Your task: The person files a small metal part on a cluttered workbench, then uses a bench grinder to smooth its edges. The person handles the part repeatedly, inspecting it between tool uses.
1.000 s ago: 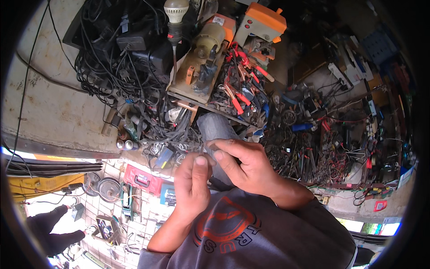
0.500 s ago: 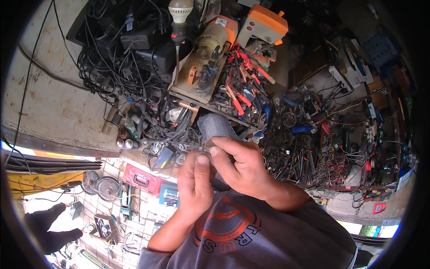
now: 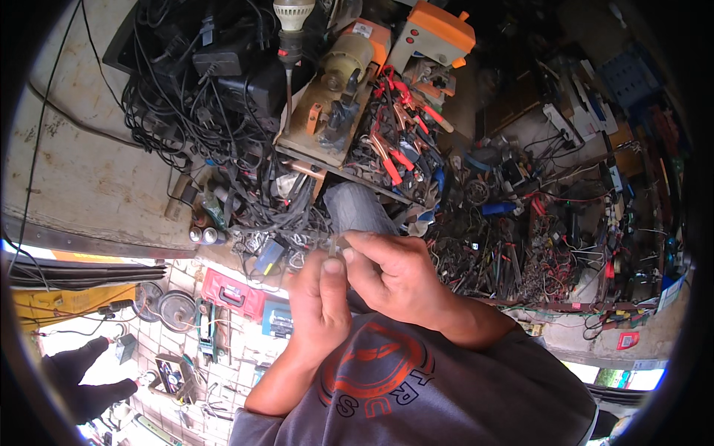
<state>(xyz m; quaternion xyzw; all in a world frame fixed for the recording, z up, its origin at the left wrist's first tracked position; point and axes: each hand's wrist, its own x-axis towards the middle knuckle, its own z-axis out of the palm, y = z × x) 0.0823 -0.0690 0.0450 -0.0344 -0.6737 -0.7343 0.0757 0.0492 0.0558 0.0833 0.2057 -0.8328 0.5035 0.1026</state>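
Note:
My left hand point(image 3: 320, 293) is closed, its thumb pressed against the bent fingers. Close beside it, my right hand point(image 3: 394, 271) is closed too, with thumb and forefinger in a pinch. Between the fingertips of both hands shows a small thin pale piece point(image 3: 334, 250), too small for me to make out its kind. Both hands are in front of my grey shirt point(image 3: 476, 379). Beyond them is a rounded form in grey cloth point(image 3: 359, 208), which looks like my knee.
Ahead stands a small motor machine point(image 3: 335, 111) on a metal base, with a light bulb point(image 3: 294, 13) and red-handled clamps point(image 3: 394, 160) beside it. Black cables and adapters point(image 3: 230, 63) heap at left; tangled tools and wires point(image 3: 520, 260) lie at right. A red case point(image 3: 232, 297) is at lower left.
Both hands have shifted slightly left in the picture, still together. More of the small pale piece shows between the fingertips. The surroundings shift a little with the view.

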